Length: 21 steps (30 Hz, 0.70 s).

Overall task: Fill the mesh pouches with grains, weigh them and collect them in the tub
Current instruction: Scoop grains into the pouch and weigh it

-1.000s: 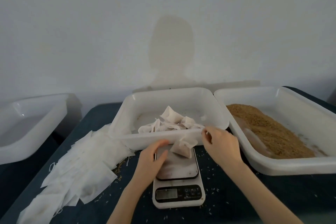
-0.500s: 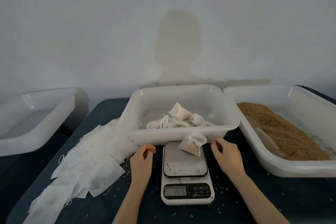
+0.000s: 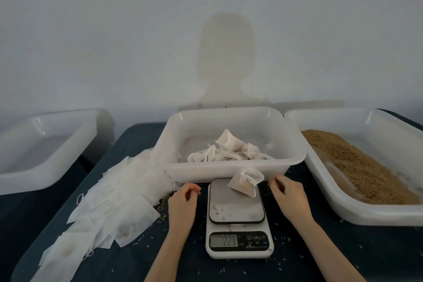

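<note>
A filled mesh pouch [image 3: 246,181] sits on the far right corner of the kitchen scale [image 3: 238,217], its gathered, ruffled mouth leaning up and away against the near wall of the collecting tub [image 3: 233,168], its grain-heavy pointed corner aimed toward the person and slightly right; so its long axis runs roughly near-to-far, tilted rather than flat. The left hand [image 3: 183,201] rests on the dark table [image 3: 128,261] just left of the scale, fingers loosely curled and holding nothing; the right hand [image 3: 289,193] lies just right of the scale, also loosely curled and empty, near the pouch but not touching it. The display [image 3: 223,240] seems to show 3 digits, perhaps 229, though it is too dim to be sure. The main risk, as I judge it, is a false reading: the pouch appears to lean on the tub wall, which would carry part of its weight, and the loose grains [image 3: 218,209] scattered on the platform add a little. The pouch also overhangs the platform edge and could tip off. Its mouth looks only bunched, so a careless lift could spill grain. Several filled pouches [image 3: 229,146] already lie in the tub; flat empty pouches [image 3: 109,204] are fanned to the left, and the grain tray [image 3: 366,167] stands to the right.
</note>
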Motion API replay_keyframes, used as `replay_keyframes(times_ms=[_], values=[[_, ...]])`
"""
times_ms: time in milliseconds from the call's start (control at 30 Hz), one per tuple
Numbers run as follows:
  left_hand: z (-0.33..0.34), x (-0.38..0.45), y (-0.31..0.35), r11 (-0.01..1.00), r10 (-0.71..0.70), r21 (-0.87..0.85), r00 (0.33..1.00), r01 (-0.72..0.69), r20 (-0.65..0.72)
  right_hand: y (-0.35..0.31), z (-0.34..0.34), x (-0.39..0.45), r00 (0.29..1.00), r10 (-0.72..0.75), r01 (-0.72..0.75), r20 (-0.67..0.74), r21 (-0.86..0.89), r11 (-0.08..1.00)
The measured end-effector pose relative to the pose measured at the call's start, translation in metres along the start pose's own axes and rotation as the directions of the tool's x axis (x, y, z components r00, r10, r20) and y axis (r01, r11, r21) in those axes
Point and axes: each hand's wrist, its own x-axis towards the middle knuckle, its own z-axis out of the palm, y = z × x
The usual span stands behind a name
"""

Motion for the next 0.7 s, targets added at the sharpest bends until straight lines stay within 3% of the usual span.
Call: replay_keyframes(times_ms=[700], values=[[-0.0028, -0.0028, 0.0036, 1.000, -0.002, 0.017, 1.000, 0.001, 0.030, -0.0057, -0.0019, -0.0050, 0.997, -0.078, 0.077, 0.012, 0.071, 0.994]])
